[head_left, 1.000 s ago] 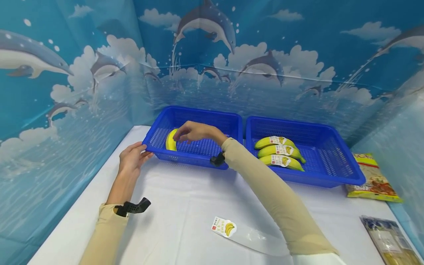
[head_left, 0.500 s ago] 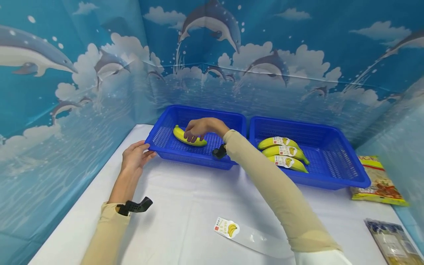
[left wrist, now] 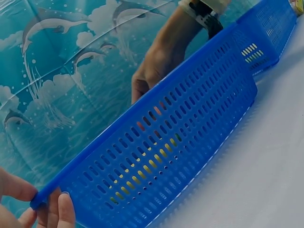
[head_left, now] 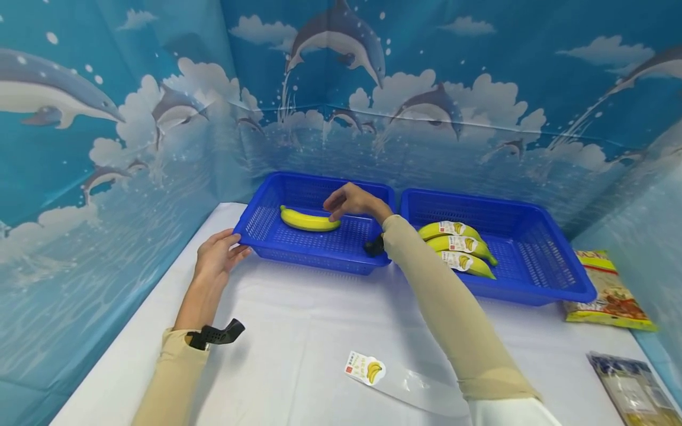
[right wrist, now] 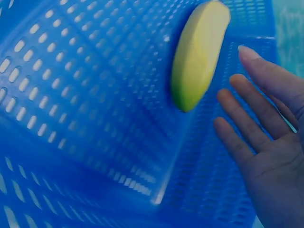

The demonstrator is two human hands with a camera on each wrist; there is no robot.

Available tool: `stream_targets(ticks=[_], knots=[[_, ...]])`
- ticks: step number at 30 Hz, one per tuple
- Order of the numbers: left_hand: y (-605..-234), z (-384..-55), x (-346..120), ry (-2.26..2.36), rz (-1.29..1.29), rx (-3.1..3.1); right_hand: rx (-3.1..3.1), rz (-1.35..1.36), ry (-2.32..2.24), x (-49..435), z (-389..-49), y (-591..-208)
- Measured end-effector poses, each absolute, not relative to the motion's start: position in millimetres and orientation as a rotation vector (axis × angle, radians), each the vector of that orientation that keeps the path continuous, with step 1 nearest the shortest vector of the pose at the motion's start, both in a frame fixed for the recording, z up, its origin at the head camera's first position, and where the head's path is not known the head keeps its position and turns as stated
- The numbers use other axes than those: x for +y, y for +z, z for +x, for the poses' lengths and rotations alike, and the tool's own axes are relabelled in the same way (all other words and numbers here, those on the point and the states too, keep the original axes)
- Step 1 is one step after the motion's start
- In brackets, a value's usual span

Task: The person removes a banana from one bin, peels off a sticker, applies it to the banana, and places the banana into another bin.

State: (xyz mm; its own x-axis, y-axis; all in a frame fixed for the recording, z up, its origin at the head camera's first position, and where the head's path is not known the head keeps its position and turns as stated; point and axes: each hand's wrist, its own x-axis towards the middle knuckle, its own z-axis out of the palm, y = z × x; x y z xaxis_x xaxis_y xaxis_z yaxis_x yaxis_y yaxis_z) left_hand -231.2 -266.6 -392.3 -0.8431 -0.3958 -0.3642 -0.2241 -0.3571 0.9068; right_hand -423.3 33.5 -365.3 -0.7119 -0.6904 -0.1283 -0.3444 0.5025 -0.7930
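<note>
In the head view my left hand pinches the front left corner of the left blue plastic basket. The left wrist view has thumb and fingers on either side of that rim. A yellow banana lies lengthwise on the basket floor. Over its right end hovers my right hand, holding nothing. From the right wrist, the fingers look spread and relaxed, apart from the banana. Through the slots in the left wrist view the banana shows only in yellow patches.
A second blue basket stands to the right, with labelled bananas at its left side. A clear strip with a banana label lies on the white table. Food packets lie at far right. A dolphin-print curtain surrounds the table.
The banana has turned from upright along the left side to lying lengthwise across the basket. My right hand has let go and moved right. My left hand stays on the corner.
</note>
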Motion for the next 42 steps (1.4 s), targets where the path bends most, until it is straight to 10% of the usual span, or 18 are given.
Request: stream_targets(ticks=[42], knots=[[-392.2,-231.2,-269.7,-2.407,0.859,-1.728,2.514,-0.787,-0.845,40.3,-423.3,-387.3]])
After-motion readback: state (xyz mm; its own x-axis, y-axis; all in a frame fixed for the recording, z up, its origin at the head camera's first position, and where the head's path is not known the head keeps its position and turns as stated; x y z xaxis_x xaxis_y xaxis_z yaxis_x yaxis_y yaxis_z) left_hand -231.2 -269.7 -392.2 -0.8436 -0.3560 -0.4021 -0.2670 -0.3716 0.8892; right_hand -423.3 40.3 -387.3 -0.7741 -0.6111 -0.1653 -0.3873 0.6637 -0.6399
